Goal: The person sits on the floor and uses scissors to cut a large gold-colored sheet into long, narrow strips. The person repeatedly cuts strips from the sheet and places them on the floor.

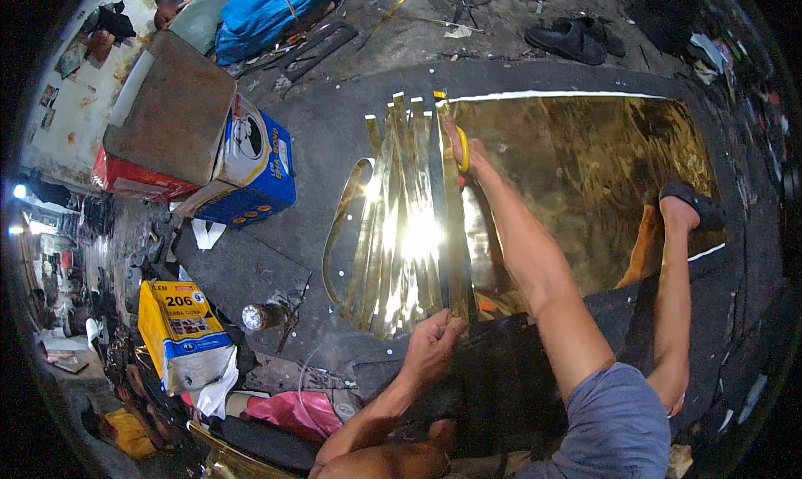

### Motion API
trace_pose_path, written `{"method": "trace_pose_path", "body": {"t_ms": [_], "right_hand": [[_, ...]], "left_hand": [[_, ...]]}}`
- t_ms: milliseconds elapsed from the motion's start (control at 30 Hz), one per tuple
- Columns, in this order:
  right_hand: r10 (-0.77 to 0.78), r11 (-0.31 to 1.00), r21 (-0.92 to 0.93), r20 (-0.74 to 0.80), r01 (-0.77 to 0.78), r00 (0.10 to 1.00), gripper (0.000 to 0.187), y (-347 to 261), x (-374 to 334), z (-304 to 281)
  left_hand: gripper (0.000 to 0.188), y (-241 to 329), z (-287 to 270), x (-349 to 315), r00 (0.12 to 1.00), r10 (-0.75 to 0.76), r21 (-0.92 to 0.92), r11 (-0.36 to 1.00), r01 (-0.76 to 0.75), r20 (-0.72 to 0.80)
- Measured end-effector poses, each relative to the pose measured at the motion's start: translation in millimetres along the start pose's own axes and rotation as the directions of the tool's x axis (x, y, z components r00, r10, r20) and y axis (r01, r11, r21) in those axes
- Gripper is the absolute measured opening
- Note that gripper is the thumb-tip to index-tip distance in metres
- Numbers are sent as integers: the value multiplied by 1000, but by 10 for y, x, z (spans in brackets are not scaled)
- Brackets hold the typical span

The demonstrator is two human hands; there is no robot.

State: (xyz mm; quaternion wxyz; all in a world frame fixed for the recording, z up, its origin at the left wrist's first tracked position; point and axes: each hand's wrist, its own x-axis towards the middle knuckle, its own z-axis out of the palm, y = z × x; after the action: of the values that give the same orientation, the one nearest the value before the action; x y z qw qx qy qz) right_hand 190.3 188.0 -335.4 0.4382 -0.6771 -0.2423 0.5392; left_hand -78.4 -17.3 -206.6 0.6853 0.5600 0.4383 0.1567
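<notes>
A large sheet of shiny gold material (576, 170) lies flat on the dark mat, its far edge white. Along its left side runs a long narrow gold strip (453, 237). The fingers of my left hand (433, 339) are closed on its near end. Stretched out to the far end, my right hand (461, 141) is closed around a tool with a curved yellow handle (464, 152); its working part is hidden. Several cut gold strips (393, 228) lie side by side to the left, glaring with reflected light. One strip (341, 220) curls away from the others.
A blue and white box (259, 166) and a yellow box (180, 312) stand at the left. Near them are a small jar (261, 316) and pink cloth (292, 414). My foot in a dark slipper (697, 205) rests at the sheet's right end. Dark slippers (572, 40) lie beyond.
</notes>
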Motion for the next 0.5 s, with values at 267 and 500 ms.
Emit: {"method": "trace_pose_path", "body": {"t_ms": [267, 500], "right_hand": [[-40, 997, 67, 51, 37, 998, 77, -107, 205, -166], [-78, 986, 141, -64, 86, 995, 66, -83, 156, -72]], "left_hand": [[26, 34, -67, -194, 997, -75, 108, 991, 74, -3], [28, -422, -411, -86, 970, -182, 16, 982, 187, -158]]}}
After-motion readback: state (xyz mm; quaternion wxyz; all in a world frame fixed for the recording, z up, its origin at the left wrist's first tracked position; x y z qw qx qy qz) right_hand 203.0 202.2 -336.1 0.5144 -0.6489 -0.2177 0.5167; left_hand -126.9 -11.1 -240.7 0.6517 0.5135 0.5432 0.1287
